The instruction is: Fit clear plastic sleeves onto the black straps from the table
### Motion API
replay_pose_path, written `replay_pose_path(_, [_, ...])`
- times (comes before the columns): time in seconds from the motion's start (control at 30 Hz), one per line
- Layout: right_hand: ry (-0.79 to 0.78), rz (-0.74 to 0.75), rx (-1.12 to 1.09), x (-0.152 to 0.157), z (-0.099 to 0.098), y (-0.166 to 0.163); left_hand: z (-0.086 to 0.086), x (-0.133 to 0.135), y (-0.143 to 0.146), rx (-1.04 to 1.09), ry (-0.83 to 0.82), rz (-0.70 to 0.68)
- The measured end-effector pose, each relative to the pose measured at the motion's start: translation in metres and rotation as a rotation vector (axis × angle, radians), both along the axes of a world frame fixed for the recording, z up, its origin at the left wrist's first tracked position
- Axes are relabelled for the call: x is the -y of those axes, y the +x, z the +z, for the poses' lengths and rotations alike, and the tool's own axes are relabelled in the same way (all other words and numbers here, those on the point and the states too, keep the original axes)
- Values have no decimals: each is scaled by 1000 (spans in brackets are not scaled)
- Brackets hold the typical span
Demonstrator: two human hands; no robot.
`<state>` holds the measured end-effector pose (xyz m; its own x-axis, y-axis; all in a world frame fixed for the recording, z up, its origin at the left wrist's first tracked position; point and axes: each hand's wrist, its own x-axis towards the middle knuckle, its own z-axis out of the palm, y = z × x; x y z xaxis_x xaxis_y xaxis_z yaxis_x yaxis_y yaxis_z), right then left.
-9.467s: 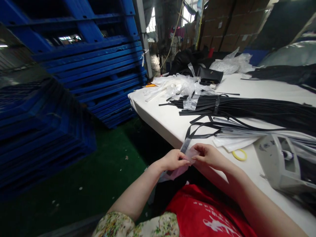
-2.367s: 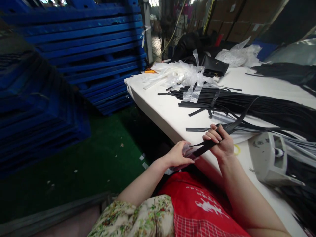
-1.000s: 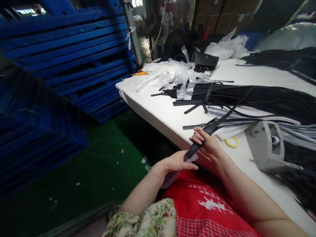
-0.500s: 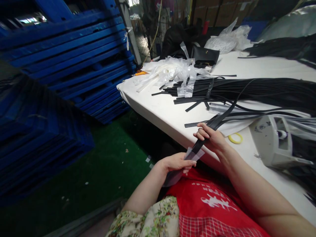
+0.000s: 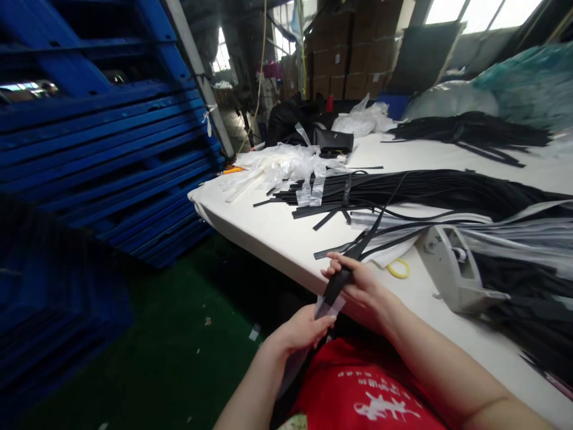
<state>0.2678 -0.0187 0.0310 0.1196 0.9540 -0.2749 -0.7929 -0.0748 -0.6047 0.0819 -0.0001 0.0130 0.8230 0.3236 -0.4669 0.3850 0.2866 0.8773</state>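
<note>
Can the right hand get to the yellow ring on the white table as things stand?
Probably yes. The yellow ring lies bare on the white table, just beside the right hand, nothing between. But that hand is gripping a flat black strap.

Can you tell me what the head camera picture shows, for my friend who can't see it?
A person's right hand grips a black strap whose end goes into a clear plastic sleeve held by the left hand, at the edge of a white table. On the table lie a pile of black straps, a yellow ring and a grey tape dispenser.
</note>
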Motion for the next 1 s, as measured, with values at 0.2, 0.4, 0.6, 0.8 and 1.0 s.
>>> replay_pose_path(0.2, [66, -116, -130, -22, 17, 46, 6, -9, -7, -1, 0, -114])
replay_pose_path(0.4, [105, 9, 21, -16, 25, 6, 22, -16, 8, 74, 22, -86])
replay_pose_path(0.6, [62, 126, 1, -13, 27, -13, 25, -15, 4, 83, 52, 2])
replay_pose_path(0.8, [29, -65, -134, -36, 29, 43, 18, -15, -9, 26, 1, -38])
replay_pose_path(1.0, [151, 50, -33, -34, 38, 34, 19, -21, -4, 88, 41, -99])
